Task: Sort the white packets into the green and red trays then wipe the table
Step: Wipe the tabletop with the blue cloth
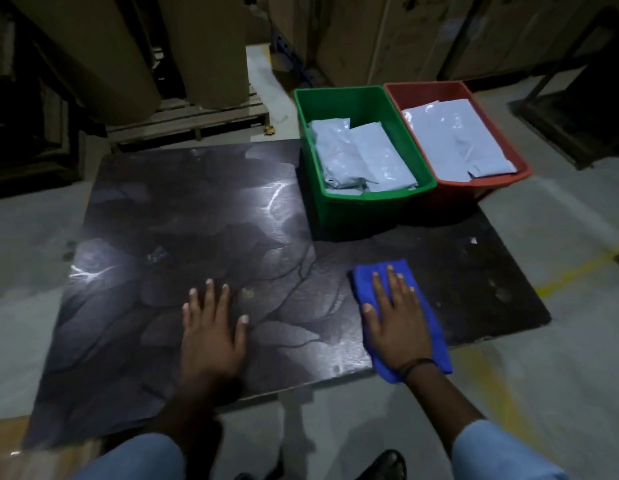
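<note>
Beyond the table's (162, 209) left edge there was only bare grey floor (31, 265). The table was a dark, glossy slab veined like stone, with 2 patches of glare on its left half. My left grip (211, 337) lay released and flat on that surface near the front edge, fingers spread and holding nothing. Ahead of it the whole left and middle of the table lay open up to the far edge, where a wooden pallet (197, 116) and tall cardboard rolls (103, 57) stood on the floor.

My right grip (398, 323) was pressed flat, fingers straight, on a soft blue cloth (365, 275) folded into a long rectangle. The cloth's near end drooped over the table's front edge, and a thin black band (418, 364) circled that wrist. A clear strip of table ran from the cloth's far end to the trays.

At the far right corner stood 2 rectangular plastic trays, side by side and touching. The green tray (377, 197) held crumpled white packets (363, 157) of smooth, shiny film. The red tray (481, 181) to its right held flatter packets (457, 140). Dull, speckled table lay bare to the right of the cloth, and past the right edge was a yellow floor line (578, 268).
</note>
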Motion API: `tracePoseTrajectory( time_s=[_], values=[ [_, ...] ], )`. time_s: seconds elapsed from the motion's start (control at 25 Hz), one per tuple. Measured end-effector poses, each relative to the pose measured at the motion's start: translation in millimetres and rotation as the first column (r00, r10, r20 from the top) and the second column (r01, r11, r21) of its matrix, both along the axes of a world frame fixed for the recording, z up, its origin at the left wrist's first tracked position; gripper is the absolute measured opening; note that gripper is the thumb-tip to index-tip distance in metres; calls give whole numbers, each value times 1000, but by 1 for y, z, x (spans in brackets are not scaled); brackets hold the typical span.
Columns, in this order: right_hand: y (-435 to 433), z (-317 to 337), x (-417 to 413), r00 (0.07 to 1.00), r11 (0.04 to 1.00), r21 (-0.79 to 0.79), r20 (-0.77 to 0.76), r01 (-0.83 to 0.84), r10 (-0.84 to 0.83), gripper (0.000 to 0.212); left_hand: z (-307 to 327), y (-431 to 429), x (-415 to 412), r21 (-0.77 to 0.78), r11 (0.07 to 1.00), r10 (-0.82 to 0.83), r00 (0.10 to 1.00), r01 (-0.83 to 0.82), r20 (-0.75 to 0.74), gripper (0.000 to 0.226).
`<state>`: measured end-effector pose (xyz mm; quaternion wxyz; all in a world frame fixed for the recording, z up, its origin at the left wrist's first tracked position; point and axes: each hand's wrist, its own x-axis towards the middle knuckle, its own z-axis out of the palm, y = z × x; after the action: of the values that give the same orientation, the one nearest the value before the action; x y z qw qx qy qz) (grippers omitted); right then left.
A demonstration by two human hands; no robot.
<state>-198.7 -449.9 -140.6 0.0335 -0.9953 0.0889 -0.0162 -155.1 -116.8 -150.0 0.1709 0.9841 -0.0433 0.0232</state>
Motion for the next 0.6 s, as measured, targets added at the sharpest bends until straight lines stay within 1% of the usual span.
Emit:
tracePoseTrajectory(
  time_s=[0.08,0.16,0.2,0.24,0.28,0.32,0.36,0.4,0.44,0.48,0.52,0.6],
  values=[
    [-55,1,15,992,992,2,8,126,-126,67,10,-49,7,15,999,-36,999,36,-11,73],
    [-86,6,41,966,965,52,17,257,-258,70,16,-115,13,34,987,-159,987,158,11,72],
    [-88,8,52,961,961,53,30,272,-273,70,18,-148,16,28,981,-195,981,194,9,71],
    [-81,7,61,971,972,59,54,228,-231,70,18,-177,18,13,980,-200,980,200,-6,70],
    [-67,4,63,987,989,65,78,134,-139,69,19,-201,19,-2,983,-182,983,182,-32,71],
    [-51,1,59,996,998,60,86,-9,4,68,18,-219,19,-4,988,-152,987,152,-55,71],
    [-43,0,50,982,983,60,80,-174,169,66,15,-232,18,11,992,-122,990,123,-67,72],
    [-45,1,42,950,948,63,60,-311,307,64,11,-237,15,30,994,-104,992,106,-69,71],
    [-60,2,38,915,913,63,47,-402,400,64,8,-237,11,37,994,-103,993,106,-63,70],
    [-83,3,38,905,904,55,55,-425,422,63,5,-235,8,29,994,-107,993,109,-49,67],
    [-110,1,41,929,930,29,67,-366,363,63,3,-233,6,16,994,-107,994,108,-24,65],
    [-163,-1,59,993,996,5,75,-93,92,64,2,-235,6,8,995,-104,994,103,27,63]
  ],
)
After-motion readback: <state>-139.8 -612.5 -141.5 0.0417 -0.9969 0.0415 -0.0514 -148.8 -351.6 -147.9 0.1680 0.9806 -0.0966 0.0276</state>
